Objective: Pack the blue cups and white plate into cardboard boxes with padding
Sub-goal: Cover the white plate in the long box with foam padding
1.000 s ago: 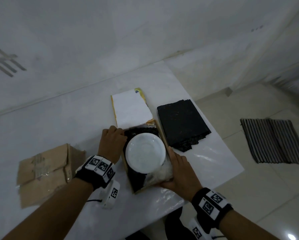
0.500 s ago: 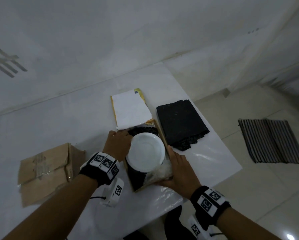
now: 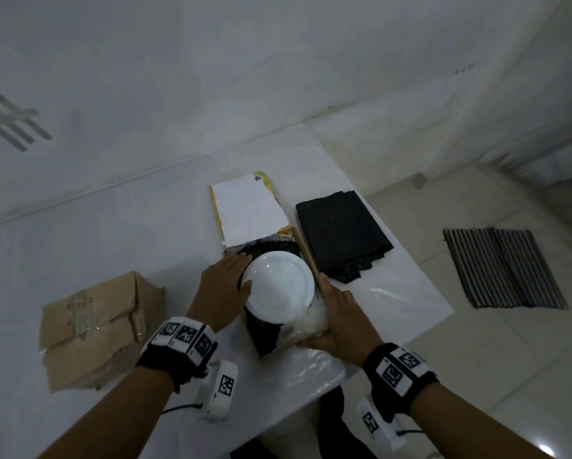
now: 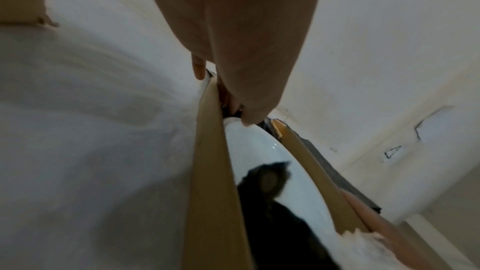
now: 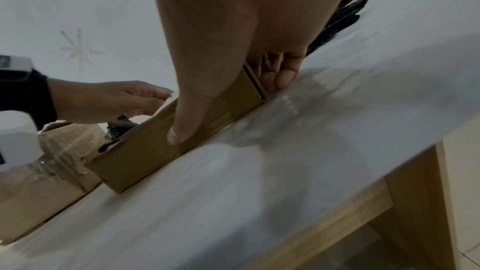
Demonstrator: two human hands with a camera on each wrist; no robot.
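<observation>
The white plate (image 3: 279, 288) lies in a shallow open cardboard box (image 3: 306, 256) on black padding (image 3: 264, 332). My left hand (image 3: 245, 271) is at the plate's left rim, thumb on top and fingers down between the rim and the box's left wall (image 4: 210, 171). In the left wrist view the thumb tip touches the plate (image 4: 259, 151). My right hand (image 3: 334, 309) grips the box's near right corner. In the right wrist view its thumb presses the outer wall (image 5: 145, 151) and its fingers curl round the end. No blue cups are in view.
A stack of black padding (image 3: 341, 233) lies right of the box, whose white lid flap (image 3: 248, 210) lies open behind it. A taped cardboard box (image 3: 92, 329) sits at the left. Clear plastic (image 3: 314, 369) lies at the table's near edge. A striped mat (image 3: 503, 270) lies on the floor.
My left hand has moved from the box's left side onto the plate's left rim. The plate has shifted slightly away from me. My right hand stays on the box.
</observation>
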